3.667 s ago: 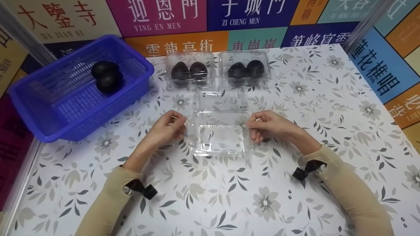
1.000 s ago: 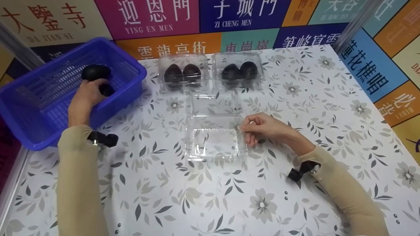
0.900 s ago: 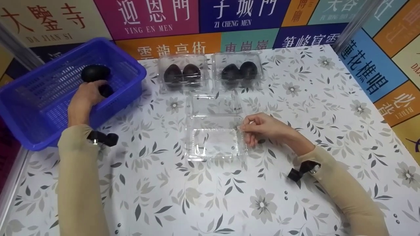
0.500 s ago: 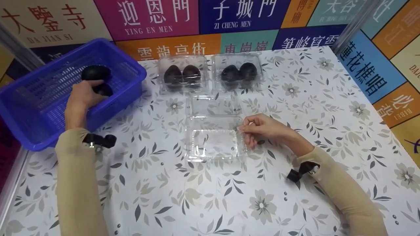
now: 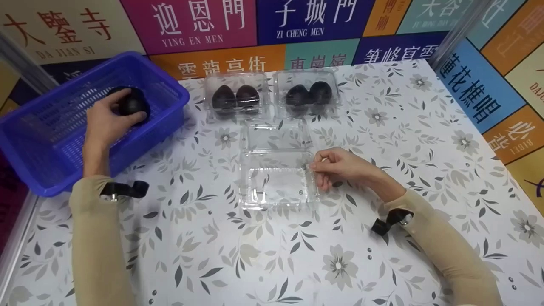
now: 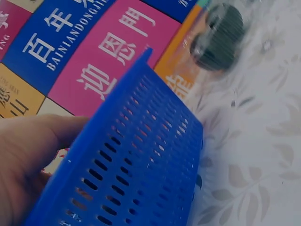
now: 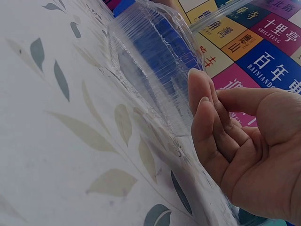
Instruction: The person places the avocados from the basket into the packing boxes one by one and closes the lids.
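Note:
My left hand point(image 5: 106, 123) grips a dark, avocado-like fruit point(image 5: 135, 104) between thumb and fingers, inside the blue plastic basket point(image 5: 140, 146). A second dark fruit point(image 5: 114, 90) shows partly behind it. In the left wrist view the basket wall hides the fruit and most of the fingers. At mid-table lies a clear plastic clamshell box point(image 5: 276, 180), its lid point(image 5: 278, 136) folded back, with nothing inside. My right hand point(image 5: 342, 166) pinches the box's right edge with thumb and fingers; the right wrist view shows the fingertips against its clear rim point(image 7: 178, 56).
Two closed clear boxes stand at the back, the left box point(image 5: 236, 78) and the right box point(image 5: 306, 77), each holding two dark fruits. The tabletop point(image 5: 238, 255) has a leaf-patterned cover. Printed panels point(image 5: 195, 25) rise behind it.
My left hand left the clear box for the basket and took hold of the nearer dark fruit, now raised slightly and covering part of the other. The right hand stays at the box.

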Demonstrator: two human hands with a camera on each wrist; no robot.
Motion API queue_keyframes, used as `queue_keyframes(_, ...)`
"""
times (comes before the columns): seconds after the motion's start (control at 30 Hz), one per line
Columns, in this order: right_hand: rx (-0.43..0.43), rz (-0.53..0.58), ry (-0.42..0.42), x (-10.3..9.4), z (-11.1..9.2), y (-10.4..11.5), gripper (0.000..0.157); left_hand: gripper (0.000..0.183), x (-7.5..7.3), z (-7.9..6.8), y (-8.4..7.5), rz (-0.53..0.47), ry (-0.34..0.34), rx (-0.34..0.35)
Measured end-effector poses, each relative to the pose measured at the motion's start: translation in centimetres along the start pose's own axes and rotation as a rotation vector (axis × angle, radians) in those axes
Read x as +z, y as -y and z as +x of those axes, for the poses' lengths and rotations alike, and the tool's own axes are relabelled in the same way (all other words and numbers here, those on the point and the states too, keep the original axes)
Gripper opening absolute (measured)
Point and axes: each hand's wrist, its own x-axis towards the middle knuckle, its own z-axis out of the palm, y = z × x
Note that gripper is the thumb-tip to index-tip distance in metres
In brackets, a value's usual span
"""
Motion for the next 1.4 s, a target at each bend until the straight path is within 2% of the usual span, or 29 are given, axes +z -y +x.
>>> queue_keyframes(0.2,-0.002,-0.025,-0.013,0.0,0.0,0.1,0.017,0.070,0.4,-0.6,-0.8,-0.110,-0.102,0.014)
queue_keyframes(0.57,0.009,-0.021,-0.022,0.0,0.0,0.3,0.018,0.070,0.9,-1.7,-2.0,-0.202,-0.185,0.033)
queue_keyframes(0.83,0.017,-0.007,-0.034,0.2,-0.1,0.3,0.017,0.067,1.5,-2.4,-2.7,-0.337,-0.289,0.121)
queue_keyframes(0.97,0.016,-0.021,-0.038,0.2,-0.2,0.2,0.018,0.067,1.8,-3.1,-3.4,-0.395,-0.286,0.141)
queue_keyframes(1.23,0.021,-0.027,-0.042,0.2,-0.2,0.1,0.018,0.067,3.0,-4.7,-5.3,-0.385,-0.223,0.237)
queue_keyframes(1.4,0.013,-0.032,-0.036,0.2,-0.2,0.2,0.018,0.068,3.8,-5.7,-6.6,-0.393,-0.194,0.254)
